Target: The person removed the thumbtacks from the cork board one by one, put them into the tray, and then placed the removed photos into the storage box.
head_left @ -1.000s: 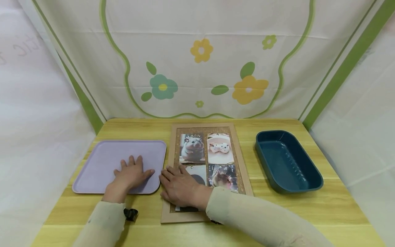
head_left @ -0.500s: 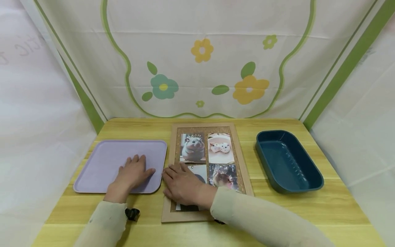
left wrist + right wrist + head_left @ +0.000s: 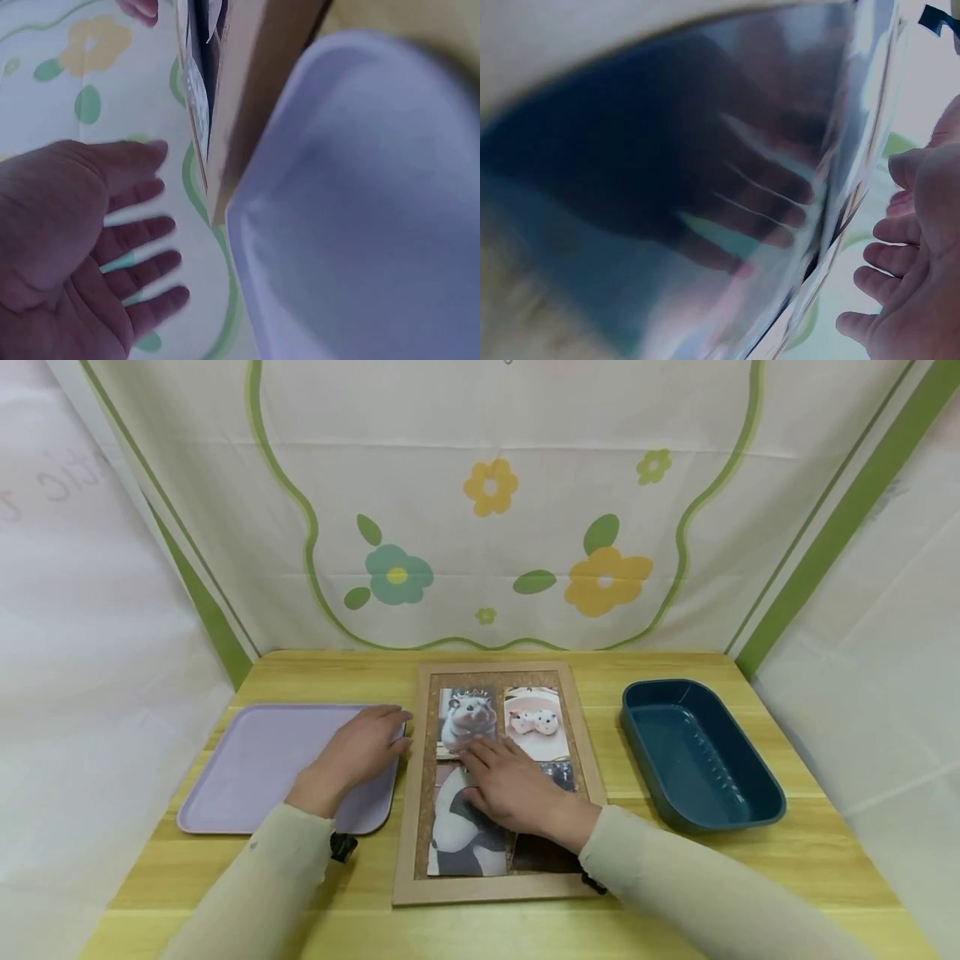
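A wood-framed cork board lies on the table with photos on it in two rows. At the upper left is a crowned hamster photo, with a photo of two small hamsters beside it. Below sit a panda-like black-and-white photo and a dark photo, partly hidden by my right hand. That hand is spread over the middle of the board, fingers extended; its reflection shows in a glossy photo. My left hand, fingers loosely straight, hovers over the lilac tray's right side near the board's left edge.
The lilac tray lies left of the board. A deep teal plastic basin stands on the right of the wooden table. Flower-printed white curtain hangs behind, and white cloth closes both sides.
My left hand has moved from the middle of the tray toward the board's left edge. My right hand has shifted right and away from me, uncovering the black-and-white photo.
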A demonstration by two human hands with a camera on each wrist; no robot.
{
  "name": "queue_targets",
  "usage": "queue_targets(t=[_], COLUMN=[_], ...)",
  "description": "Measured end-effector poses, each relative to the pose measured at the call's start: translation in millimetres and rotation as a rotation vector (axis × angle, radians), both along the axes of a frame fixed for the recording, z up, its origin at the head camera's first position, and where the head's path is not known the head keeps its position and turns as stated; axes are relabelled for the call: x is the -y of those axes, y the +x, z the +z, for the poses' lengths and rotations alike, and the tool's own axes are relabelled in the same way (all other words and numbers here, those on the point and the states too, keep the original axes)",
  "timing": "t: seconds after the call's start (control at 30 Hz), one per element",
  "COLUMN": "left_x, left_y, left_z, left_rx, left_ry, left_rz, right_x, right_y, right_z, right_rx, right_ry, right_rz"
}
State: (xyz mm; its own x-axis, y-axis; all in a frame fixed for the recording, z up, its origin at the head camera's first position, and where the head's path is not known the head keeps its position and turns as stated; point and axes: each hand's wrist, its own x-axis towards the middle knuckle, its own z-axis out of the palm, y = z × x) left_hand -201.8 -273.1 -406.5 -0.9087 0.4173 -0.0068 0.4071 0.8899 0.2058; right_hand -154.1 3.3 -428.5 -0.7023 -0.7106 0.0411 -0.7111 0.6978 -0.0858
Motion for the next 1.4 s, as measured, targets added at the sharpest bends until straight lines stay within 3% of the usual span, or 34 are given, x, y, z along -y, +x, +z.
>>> queue_targets(t=[0.13,0.27,0.43,0.7,0.97,1.27,1.4], left_x=[-13,-24,-36,-51,-65,-78,-82], left_y=[-20.2,-43.3,-69.7,-102.3,-119.6,-131.7,-134.8], left_z=[2.9,2.5,4.5,1.5,-3.1,-5.9,-6.3], left_rx=[-0.056,-0.170,-0.304,-0.309,-0.259,-0.275,-0.317], left_ry=[-0.015,-0.082,-0.213,-0.369,-0.459,-0.501,-0.518], left_rz=[-0.166,-0.329,-0.445,-0.502,-0.534,-0.546,-0.584], right_x=[-17,-27,-34,-36,-39,-43,-45], right_y=[-6.2,-12.7,-22.0,-30.0,-31.3,-32.9,-33.5], right_z=[-6.3,-13.2,-19.1,-20.6,-21.1,-16.5,-16.7], right_rx=[-0.047,-0.121,-0.172,-0.138,-0.145,-0.007,0.042], right_ry=[0.040,0.090,0.128,0.151,0.146,0.121,0.158], right_rz=[-0.009,0.014,0.026,0.073,0.097,-0.088,-0.099])
